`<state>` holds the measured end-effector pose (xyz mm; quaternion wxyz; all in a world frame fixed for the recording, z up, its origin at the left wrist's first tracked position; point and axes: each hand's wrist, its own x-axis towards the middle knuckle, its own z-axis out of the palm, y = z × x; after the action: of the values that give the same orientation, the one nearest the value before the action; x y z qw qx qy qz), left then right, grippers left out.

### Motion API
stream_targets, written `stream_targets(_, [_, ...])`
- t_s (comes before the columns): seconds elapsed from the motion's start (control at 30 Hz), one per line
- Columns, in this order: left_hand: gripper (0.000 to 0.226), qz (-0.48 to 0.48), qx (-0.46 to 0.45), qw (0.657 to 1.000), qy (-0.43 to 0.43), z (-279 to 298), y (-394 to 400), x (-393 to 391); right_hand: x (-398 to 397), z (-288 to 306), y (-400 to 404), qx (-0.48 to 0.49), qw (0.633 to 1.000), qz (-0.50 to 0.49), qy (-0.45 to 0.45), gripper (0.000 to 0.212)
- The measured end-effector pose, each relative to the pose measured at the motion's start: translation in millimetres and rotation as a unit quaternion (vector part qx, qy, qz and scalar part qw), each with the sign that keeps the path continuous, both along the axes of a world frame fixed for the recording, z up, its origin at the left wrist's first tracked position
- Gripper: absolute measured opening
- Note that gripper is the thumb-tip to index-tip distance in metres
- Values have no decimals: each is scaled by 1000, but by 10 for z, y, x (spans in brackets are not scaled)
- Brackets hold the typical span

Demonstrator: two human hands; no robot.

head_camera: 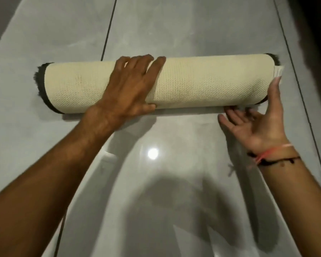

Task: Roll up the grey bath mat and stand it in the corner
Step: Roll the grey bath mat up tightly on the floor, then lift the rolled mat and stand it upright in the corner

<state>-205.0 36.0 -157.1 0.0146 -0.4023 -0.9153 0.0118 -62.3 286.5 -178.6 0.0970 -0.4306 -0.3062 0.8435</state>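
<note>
Floor: glossy grey tiled floor [174, 34], dark grout lines, bright lamp reflection near the person; looks slick, so the roll may slide rather than grip.
Bath mat: bath mat [202, 84] fully rolled, lying crosswise on the floor, cream mesh backing outward, dark grey pile showing at both ends. Judged light, soft, springy; likely to loosen if released. Backing looks grippy.
Left hand: left hand [132, 86] spread flat, palm down over the roll left of its middle, pressing without closing around it.
Right hand: right hand [258, 121] open, palm up, fingertips tucked at the roll's near lower edge, thumb raised against the right end; nothing clasped.
Label: white tag [279, 71] sticking out at the right end.
Hold advice: wrap around the middle, keep the loose edge pinned, tip up on one end.
</note>
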Motion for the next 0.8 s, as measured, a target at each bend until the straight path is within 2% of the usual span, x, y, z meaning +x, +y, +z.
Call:
stream_targets(0.07, [104, 20, 18, 1000, -8, 33, 75, -55, -264, 113, 120, -22, 999, 15, -29, 96])
stream_targets(0.2, [87, 44, 14, 998, -46, 205, 86, 41, -479, 466, 51, -32, 994, 28, -105, 59])
stream_targets(0.27, [83, 77, 29, 994, -65, 491, -15, 167, -494, 842, -50, 20, 992, 33, -118, 51])
stream_targets(0.33, [80, 113, 82, 986, -96, 940, -186, 226, -619, 1439, -197, 94, 989, 15, -112, 56])
stream_targets(0.43, [83, 210, 192, 944, -165, 1861, -417, 140, -1021, 2637, -521, 199, 979, 16, -44, 59])
stream_targets(0.53, [104, 299, 266, 887, -229, 2834, -562, -207, -1624, 3854, -848, 279, 958, 70, 19, 60])
stream_targets(0.63, [130, 278, 300, 858, -310, 3622, -680, -872, -2315, 4723, -917, 330, 929, 145, 88, 64])
stream_targets(0.67, [129, 259, 320, 848, -335, 3861, -723, -1182, -2591, 4950, -883, 343, 914, 181, 119, 68])
stream_targets(0.73, [119, 248, 376, 805, -386, 4270, -792, -1869, -3169, 5257, -794, 359, 885, 248, 163, 73])
stream_targets(0.8, [116, 211, 408, 786, -413, 4550, -799, -2446, -3666, 5390, -747, 358, 855, 320, 198, 72])
